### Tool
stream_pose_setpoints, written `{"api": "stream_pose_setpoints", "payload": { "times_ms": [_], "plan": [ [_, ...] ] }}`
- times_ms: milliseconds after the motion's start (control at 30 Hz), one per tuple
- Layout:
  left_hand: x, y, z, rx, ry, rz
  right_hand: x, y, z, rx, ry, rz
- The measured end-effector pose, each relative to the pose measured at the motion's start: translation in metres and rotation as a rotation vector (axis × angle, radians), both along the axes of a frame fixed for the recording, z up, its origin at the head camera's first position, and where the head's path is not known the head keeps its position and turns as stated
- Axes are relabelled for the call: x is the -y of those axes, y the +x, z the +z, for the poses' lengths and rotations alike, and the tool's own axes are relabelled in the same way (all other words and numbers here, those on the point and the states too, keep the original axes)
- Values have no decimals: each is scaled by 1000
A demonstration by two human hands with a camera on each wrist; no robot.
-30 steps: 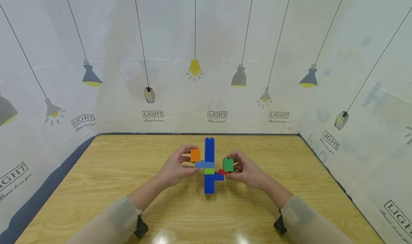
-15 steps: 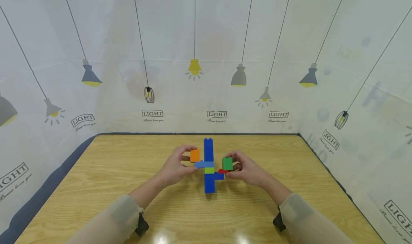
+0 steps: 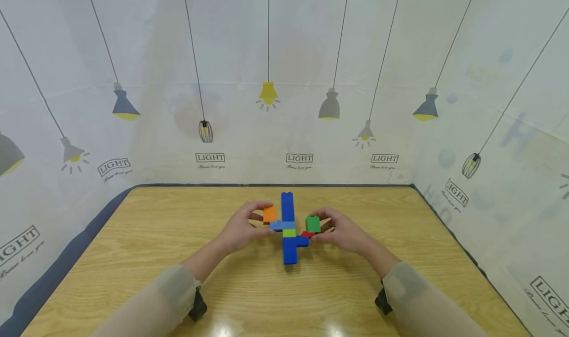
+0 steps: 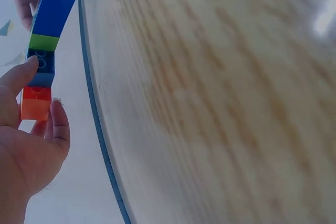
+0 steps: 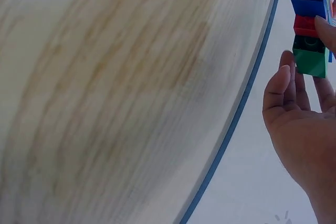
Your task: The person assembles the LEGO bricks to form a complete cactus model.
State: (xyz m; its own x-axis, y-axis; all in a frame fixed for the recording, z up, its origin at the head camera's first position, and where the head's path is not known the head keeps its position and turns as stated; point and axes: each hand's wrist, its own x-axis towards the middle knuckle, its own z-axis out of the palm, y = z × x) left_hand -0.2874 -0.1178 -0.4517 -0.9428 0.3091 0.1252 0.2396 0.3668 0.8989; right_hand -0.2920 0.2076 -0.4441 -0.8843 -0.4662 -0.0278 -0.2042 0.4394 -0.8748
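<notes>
Both hands hold one model of joined toy building bricks above the table. A long blue brick column (image 3: 290,252) runs through its middle, with a lime green brick (image 3: 289,233) partway along. On the left arm, a light blue brick (image 3: 282,225) carries an orange brick (image 3: 269,215); my left hand (image 3: 242,231) grips this arm, its thumb on the light blue brick (image 4: 43,76) in the left wrist view. The right arm has a red brick (image 3: 306,234) and a green brick (image 3: 313,224). My right hand (image 3: 340,231) grips there, thumb against the red brick (image 5: 304,25).
The wooden table (image 3: 133,258) spreads beneath the hands. Its dark blue edge runs along the back, before a white curtain (image 3: 249,134) printed with lamps. Black wrist cameras sit under both sleeves.
The model has tilted slightly: its far end has dropped a little in the head view and its near end has risen. Both hands keep their grip.
</notes>
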Motion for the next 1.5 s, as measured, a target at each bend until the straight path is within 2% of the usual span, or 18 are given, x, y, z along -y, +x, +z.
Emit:
{"api": "stream_pose_setpoints", "payload": {
  "times_ms": [533, 867, 1100, 1267, 1500],
  "plan": [
    [1, -11, -6, 79, -6, 9, 3, -6, -3, 23, 31, -22],
    [1, -17, -9, 119, -35, -5, 4, -9, -5, 61, 75, -40],
    [2, -22, -16, 112, -73, -40, 4, -10, -10, 50, 110, -30],
    [2, -22, -17, 133, -84, -56, 4, -12, -12, 53, 124, -7],
    [2, -21, -17, 171, -127, -43, 5, -12, -11, 61, 152, 15]
  ]
}}
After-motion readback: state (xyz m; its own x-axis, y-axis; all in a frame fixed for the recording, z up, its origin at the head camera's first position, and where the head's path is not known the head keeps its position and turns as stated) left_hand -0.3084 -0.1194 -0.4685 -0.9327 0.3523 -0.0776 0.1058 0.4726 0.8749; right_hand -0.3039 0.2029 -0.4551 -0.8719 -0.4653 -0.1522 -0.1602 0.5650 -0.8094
